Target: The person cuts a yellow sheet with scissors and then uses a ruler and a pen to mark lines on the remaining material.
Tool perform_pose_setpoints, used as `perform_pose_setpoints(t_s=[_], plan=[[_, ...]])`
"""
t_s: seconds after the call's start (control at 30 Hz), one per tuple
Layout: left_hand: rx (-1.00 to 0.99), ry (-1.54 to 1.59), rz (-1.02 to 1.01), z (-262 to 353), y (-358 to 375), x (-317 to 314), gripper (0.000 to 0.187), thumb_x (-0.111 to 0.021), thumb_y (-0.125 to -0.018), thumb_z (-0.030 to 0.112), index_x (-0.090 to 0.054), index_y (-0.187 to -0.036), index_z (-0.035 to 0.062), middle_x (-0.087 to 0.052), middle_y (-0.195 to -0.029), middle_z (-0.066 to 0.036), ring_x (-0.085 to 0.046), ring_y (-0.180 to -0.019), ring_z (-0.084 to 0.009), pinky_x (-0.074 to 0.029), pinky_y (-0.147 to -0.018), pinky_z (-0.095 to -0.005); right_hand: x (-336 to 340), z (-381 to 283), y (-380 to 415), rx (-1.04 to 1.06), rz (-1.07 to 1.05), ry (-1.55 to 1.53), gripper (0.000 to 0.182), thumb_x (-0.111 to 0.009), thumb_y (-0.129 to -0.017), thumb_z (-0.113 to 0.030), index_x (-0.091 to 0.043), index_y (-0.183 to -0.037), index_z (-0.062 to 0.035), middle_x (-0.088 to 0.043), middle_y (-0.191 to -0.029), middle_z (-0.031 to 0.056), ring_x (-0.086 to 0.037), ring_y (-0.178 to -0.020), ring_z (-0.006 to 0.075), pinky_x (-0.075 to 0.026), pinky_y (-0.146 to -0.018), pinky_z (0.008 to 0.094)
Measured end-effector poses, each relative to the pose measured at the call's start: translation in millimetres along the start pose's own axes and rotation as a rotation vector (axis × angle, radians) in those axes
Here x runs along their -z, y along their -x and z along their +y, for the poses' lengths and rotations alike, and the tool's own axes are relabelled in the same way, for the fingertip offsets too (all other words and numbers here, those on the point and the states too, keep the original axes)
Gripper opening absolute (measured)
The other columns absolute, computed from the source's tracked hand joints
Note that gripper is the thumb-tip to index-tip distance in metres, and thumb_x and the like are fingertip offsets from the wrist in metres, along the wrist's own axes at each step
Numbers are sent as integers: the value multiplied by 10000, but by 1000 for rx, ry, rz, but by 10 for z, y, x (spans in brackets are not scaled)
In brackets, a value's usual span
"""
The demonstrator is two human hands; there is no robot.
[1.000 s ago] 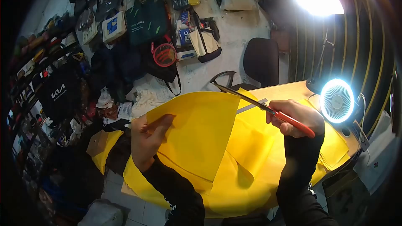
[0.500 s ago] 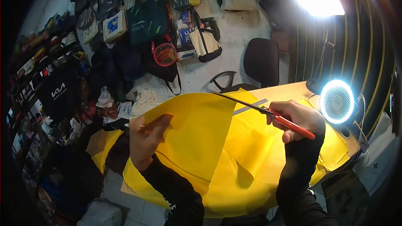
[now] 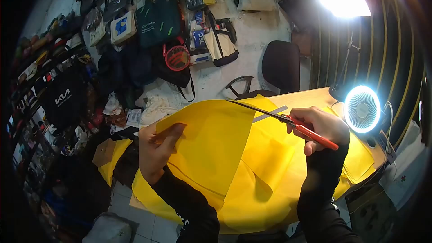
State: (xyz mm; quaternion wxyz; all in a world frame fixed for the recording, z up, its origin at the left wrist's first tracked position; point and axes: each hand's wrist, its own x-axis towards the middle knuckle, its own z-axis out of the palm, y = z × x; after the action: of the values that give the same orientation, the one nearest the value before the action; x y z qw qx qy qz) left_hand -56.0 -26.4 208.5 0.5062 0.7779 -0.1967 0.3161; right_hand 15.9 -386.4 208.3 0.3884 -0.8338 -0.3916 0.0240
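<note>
My left hand pinches the left edge of a raised sheet of yellow fabric, thumb on top. In my right hand is a pair of scissors with red handles. Their dark blades point up and left, and the tips lie at the top right edge of the raised sheet. The blades look closed or nearly so. More yellow fabric spreads below over the table, with a loose folded piece on it. A grey metal ruler lies partly hidden behind the blades.
The wooden table carries a small lit fan and a bright lamp at the right. A yellow stack lies at the right edge. Beyond stands a dark chair. Bags hang on the wall; a crowded rack fills the left.
The scissor tips and the top right corner of the raised sheet have shifted very slightly left. Both hands keep their grips.
</note>
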Motion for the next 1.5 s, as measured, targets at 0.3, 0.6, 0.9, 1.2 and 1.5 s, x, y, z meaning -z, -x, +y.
perform_pose_setpoints(t_s=[0.3,0.6,0.9,1.2,1.5], plan=[[-6,-18,-13,27,10,-13,204,-661,-877,48,-675,-1059,-43,-708,-868,-59,-628,-754,-85,-452,-675,-189,-8,-9,5,-10,11,-5,1044,-600,-469,-921,-603,-960,1,-573,-725,90,-574,-646,226,-429,-605,323],[14,-32,-23,53,9,0,193,-661,-873,45,-680,-1041,-48,-706,-862,-61,-627,-758,-87,-454,-686,-198,-25,-33,4,23,51,-39,925,-626,-559,-861,-603,-895,1,-608,-744,110,-587,-652,253,-440,-605,346],[-22,-11,2,3,13,4,182,-658,-875,53,-690,-1033,-31,-698,-838,-52,-618,-736,-81,-442,-656,-192,-15,-141,-18,-65,39,65,545,-775,-722,-543,-575,-771,-38,-536,-600,62,-504,-532,202,-399,-548,317],[-24,-23,39,3,4,-7,179,-659,-879,79,-696,-1019,-25,-700,-814,-58,-623,-713,-95,-452,-651,-204,-25,15,-65,63,-3,-114,882,-756,-490,-780,-588,-882,-7,-548,-669,59,-512,-567,178,-405,-554,307],[21,-27,64,-16,12,36,205,-677,-881,123,-687,-995,-47,-699,-803,-66,-617,-693,-88,-450,-620,-201,-107,142,-261,258,-43,-26,1118,-644,-346,-903,-515,-993,0,-551,-726,78,-544,-615,201,-441,-599,298]])
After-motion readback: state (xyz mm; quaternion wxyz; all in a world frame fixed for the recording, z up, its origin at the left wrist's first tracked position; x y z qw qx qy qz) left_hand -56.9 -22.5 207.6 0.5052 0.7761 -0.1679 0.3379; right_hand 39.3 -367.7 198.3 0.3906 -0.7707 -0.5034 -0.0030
